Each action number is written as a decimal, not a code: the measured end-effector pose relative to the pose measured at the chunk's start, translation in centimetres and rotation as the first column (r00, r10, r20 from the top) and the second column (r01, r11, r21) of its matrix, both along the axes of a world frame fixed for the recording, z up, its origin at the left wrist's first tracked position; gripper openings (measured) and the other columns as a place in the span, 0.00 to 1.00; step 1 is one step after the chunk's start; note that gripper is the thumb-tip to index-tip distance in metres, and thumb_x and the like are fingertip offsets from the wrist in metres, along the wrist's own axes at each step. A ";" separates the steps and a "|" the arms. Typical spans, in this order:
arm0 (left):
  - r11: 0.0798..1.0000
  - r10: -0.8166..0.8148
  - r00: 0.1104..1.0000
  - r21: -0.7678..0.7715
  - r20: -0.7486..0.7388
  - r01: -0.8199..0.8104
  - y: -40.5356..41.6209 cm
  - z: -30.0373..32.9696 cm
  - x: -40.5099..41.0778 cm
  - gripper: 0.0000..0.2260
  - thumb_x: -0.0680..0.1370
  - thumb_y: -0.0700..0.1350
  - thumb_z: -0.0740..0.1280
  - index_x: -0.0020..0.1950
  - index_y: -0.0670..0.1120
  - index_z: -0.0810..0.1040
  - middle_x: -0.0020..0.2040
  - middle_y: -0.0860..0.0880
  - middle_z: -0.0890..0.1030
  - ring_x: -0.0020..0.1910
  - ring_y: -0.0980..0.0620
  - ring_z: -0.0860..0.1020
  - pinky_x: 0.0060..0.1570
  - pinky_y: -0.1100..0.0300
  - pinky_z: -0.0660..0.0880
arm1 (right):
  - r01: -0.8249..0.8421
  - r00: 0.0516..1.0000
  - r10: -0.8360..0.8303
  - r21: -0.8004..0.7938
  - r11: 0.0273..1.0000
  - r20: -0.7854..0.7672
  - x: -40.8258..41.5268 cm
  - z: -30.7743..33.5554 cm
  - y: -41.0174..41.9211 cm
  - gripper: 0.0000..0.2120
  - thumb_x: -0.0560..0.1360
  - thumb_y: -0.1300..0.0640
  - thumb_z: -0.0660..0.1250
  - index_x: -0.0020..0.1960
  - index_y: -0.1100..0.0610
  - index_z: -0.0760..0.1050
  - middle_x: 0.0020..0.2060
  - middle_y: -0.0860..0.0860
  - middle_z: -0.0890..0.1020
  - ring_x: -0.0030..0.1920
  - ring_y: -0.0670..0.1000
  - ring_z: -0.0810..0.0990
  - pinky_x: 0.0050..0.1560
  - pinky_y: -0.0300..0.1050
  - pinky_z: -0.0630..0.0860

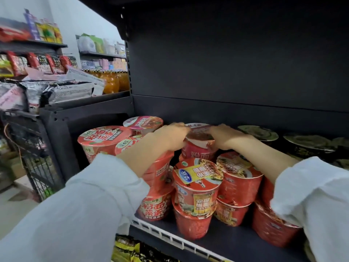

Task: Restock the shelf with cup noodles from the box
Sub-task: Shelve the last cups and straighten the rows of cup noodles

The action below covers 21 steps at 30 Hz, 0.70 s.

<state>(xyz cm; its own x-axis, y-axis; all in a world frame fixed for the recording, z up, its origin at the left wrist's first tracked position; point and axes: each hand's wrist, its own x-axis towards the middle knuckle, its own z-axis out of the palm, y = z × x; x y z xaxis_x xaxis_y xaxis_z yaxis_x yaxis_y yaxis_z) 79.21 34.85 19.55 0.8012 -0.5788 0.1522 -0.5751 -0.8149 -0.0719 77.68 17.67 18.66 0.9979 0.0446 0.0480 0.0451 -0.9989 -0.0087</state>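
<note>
Left hand [172, 137] and right hand [225, 138] gripping a pink cup noodle [200, 142] from either side, fingers curled round its lid rim. Held at the back of the shelf [222, 241], behind the stacked red cups [196, 188].

Held cup [200, 138]: pink-red noodle cup, back row, atop another cup.
Left hand [172, 138]: grips its left rim.
Right hand [224, 137]: grips its right rim.
Shelf [226, 241]: dark, stacked red cups in front.
</note>
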 end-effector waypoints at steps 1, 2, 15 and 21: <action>0.999 0.004 1.000 0.043 -0.028 -0.003 -0.5 -0.1 0.7 0.20 0.78 0.44 0.63 0.70 0.46 0.68 0.67 0.45 0.71 0.65 0.45 0.71 0.63 0.49 0.71 | -0.001 0.999 0.001 -0.009 1.000 0.035 0.1 0.0 0.0 0.16 0.75 0.61 0.65 0.63 0.57 0.72 0.59 0.58 0.75 0.59 0.60 0.73 0.57 0.53 0.76; 0.997 0.012 0.999 0.081 -0.044 -0.009 -0.8 -0.3 1.3 0.20 0.78 0.45 0.63 0.70 0.47 0.68 0.67 0.45 0.72 0.64 0.45 0.72 0.62 0.49 0.71 | 0.004 0.997 -0.003 -0.012 1.000 0.074 0.1 0.0 0.0 0.12 0.75 0.61 0.64 0.59 0.59 0.74 0.58 0.59 0.75 0.60 0.61 0.71 0.57 0.53 0.75; 0.970 0.106 0.990 0.211 0.094 -0.124 0.1 0.7 3.8 0.11 0.77 0.44 0.66 0.59 0.43 0.77 0.54 0.43 0.77 0.51 0.42 0.78 0.42 0.54 0.71 | 0.022 0.976 -0.004 -0.083 0.996 0.217 0.5 -0.9 2.6 0.22 0.74 0.54 0.69 0.64 0.61 0.71 0.63 0.60 0.67 0.66 0.62 0.62 0.57 0.51 0.73; 0.983 0.096 0.995 0.153 0.019 -0.097 2.5 0.9 5.0 0.11 0.76 0.46 0.66 0.57 0.44 0.79 0.53 0.43 0.79 0.51 0.42 0.78 0.50 0.51 0.76 | -0.033 0.933 0.075 -0.124 0.992 0.351 1.7 -1.8 4.1 0.22 0.73 0.52 0.70 0.64 0.57 0.71 0.62 0.57 0.68 0.64 0.59 0.65 0.54 0.49 0.75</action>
<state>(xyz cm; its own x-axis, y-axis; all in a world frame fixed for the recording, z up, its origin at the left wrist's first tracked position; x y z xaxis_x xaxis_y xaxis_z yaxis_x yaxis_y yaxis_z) 84.20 37.38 20.46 0.8531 -0.5161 0.0769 -0.4928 -0.8453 -0.2062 79.43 21.78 16.84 0.9126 0.1244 0.3895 0.0786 -0.9882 0.1314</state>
